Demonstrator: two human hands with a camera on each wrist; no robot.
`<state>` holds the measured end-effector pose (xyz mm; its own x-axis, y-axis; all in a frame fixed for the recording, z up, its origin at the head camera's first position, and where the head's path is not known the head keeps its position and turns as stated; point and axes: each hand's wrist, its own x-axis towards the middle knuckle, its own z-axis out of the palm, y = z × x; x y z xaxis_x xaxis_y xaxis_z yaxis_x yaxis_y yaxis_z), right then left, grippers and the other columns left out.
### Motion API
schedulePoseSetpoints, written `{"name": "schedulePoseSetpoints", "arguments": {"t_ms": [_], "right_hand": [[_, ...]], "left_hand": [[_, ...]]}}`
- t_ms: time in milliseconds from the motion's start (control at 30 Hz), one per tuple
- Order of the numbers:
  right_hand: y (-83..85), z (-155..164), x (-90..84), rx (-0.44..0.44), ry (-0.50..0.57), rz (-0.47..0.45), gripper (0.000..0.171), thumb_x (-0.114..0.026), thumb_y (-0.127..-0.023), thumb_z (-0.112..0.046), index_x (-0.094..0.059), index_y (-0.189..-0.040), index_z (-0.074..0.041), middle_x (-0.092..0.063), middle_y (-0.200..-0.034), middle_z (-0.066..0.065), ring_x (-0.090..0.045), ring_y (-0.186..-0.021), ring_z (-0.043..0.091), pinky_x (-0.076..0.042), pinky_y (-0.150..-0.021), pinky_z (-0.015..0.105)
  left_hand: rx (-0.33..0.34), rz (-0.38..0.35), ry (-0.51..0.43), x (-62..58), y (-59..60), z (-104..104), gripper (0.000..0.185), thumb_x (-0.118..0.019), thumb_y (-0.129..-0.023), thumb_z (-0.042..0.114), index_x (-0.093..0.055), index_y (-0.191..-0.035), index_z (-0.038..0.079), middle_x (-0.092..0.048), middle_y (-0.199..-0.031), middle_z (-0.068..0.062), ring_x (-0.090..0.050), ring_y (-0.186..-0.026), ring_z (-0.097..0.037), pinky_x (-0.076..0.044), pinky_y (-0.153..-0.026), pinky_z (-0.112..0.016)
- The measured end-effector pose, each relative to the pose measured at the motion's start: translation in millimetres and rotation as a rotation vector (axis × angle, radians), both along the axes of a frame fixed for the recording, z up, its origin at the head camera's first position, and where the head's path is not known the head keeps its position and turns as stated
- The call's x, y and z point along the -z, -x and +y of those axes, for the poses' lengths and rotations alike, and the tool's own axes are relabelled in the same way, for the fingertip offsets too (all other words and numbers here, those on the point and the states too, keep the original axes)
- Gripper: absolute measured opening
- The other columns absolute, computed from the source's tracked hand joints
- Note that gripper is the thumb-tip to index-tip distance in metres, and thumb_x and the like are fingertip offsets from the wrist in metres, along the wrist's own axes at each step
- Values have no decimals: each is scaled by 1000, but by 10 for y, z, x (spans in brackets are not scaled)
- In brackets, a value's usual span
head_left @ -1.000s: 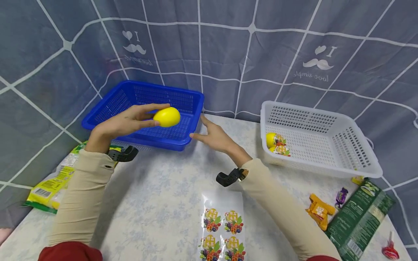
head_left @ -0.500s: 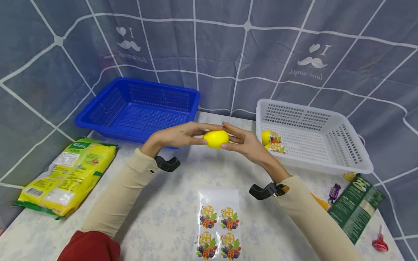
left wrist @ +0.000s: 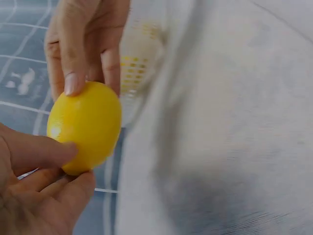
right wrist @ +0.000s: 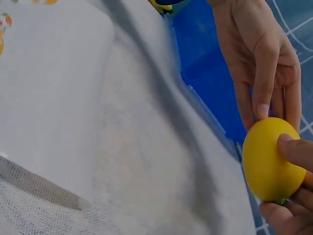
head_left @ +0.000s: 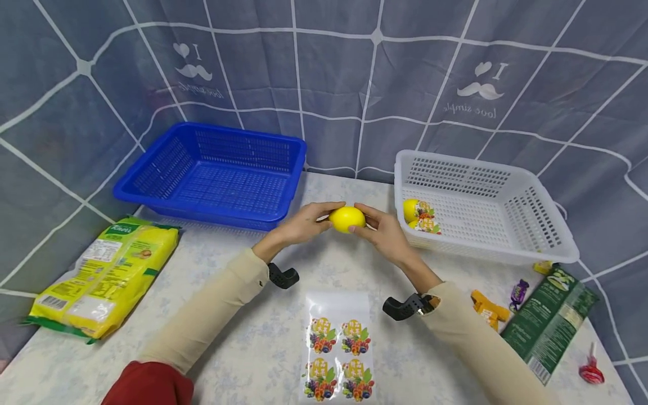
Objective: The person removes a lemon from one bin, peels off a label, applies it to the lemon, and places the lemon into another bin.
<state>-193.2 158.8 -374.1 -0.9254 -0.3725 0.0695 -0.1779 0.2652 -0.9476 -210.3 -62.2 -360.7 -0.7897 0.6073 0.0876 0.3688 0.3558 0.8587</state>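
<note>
Both hands hold one smooth yellow lemon (head_left: 346, 219) over the middle of the table, between the two baskets. My left hand (head_left: 302, 224) pinches its left end with thumb and fingers. From the other side my right hand (head_left: 385, 235) grips the right end, thumb on the near face. In the left wrist view the lemon (left wrist: 87, 126) fills the space between the two sets of fingertips. A small green spot shows at the lemon's (right wrist: 271, 159) lower end in the right wrist view. Nearer the front lies a sheet of fruit stickers (head_left: 338, 304).
The blue basket (head_left: 217, 211) stands at the back left. A white basket (head_left: 486, 247) at the back right has yellow fruit (head_left: 410, 210) with stickers in it. A yellow packet (head_left: 106, 275) lies left; a green packet (head_left: 552, 320), wrapped sweets (head_left: 489, 309) and a red lollipop (head_left: 591, 372) lie right.
My left hand has carried the lemon rightward from over the blue basket to the middle. My right hand, empty a second ago, has taken hold of its other end.
</note>
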Motion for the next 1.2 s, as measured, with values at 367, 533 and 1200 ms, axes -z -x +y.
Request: {"name": "schedulePoseSetpoints", "arguments": {"t_ms": [367, 533, 1200], "right_hand": [[129, -32, 317, -19, -17, -99, 62, -66, -93, -2, -36, -147, 8, -39, -149, 27, -46, -132, 34, -46, -100, 32], [133, -30, 321, -7, -68, -80, 68, -66, -94, -8, -31, -150, 7, -32, -153, 25, -39, -138, 35, -42, -105, 36], [-805, 160, 181, -385, -536, 196, 58, -78, -83, -42, -64, -128, -9, -61, -122, -1, -56, -113, 18, -46, -97, 42]], "left_hand": [[-40, -74, 30, 326, 77, 59, 53, -56, -94, -8, -39, -144, -10, -43, -147, -24, -41, -137, -33, -34, -112, -39], [-50, -72, 53, 344, 100, 45, 54, -58, -94, -5, -40, -145, -8, -43, -148, -22, -41, -137, -33, -36, -111, -39], [-42, -29, 88, 351, 99, 27, 66, -74, -85, 1, -44, -143, -5, -44, -148, -18, -42, -136, -33, -38, -110, -39]]}}
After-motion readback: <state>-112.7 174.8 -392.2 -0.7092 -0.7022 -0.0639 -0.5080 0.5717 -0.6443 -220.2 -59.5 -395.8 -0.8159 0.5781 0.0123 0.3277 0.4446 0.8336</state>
